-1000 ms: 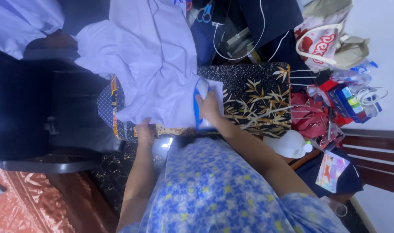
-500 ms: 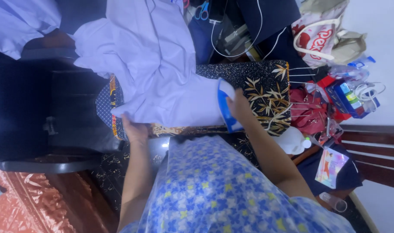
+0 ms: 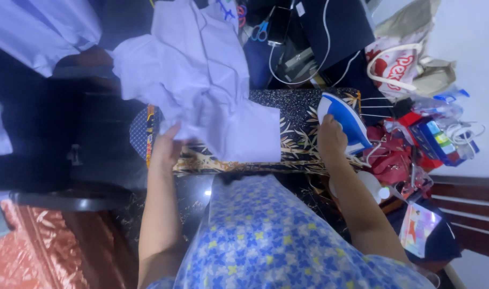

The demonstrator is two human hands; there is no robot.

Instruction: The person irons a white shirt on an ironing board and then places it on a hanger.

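Observation:
A pale lilac shirt (image 3: pixel 201 80) lies crumpled across a board covered in black cloth with a gold leaf print (image 3: pixel 303 134). My left hand (image 3: pixel 167 144) grips the shirt's near left edge and bunches it up. My right hand (image 3: pixel 330 139) holds a blue and white iron (image 3: pixel 345 120), which stands on the right end of the board, off the shirt. My blue flowered dress fills the bottom of the view.
A dark chair (image 3: pixel 51 134) stands at the left. Scissors (image 3: pixel 261 30), a phone and white cables lie beyond the board. Bags (image 3: pixel 400 61), red cloth (image 3: pixel 389 155), boxes and a white bottle (image 3: pixel 373 184) crowd the right side.
My right hand slid the iron rightward off the shirt to the board's right end. My left hand pulled the shirt's edge up, and the shirt is now bunched.

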